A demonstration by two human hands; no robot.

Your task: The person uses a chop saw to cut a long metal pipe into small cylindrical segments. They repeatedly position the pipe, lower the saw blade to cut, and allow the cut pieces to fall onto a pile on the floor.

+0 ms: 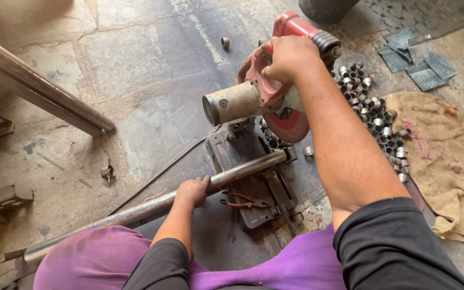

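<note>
gripping steel pipe [151, 207], chop saw [267, 96], cut rings [374, 115] beside

Occlusions and cut-offs, head view.

I cannot see the saw handle under the right hand [287, 55], nor the fingertips of the left hand [191, 191] curled round the steel pipe [151, 205]. Pipe's near end is hidden behind the purple-clad knee [95, 260]. Cutting disc [288, 124] mostly covered by its guard and my forearm. A second pipe [38, 88] and a dark round object [326, 8] run off the frame edges. Small rings [374, 113] too small to count.
</note>
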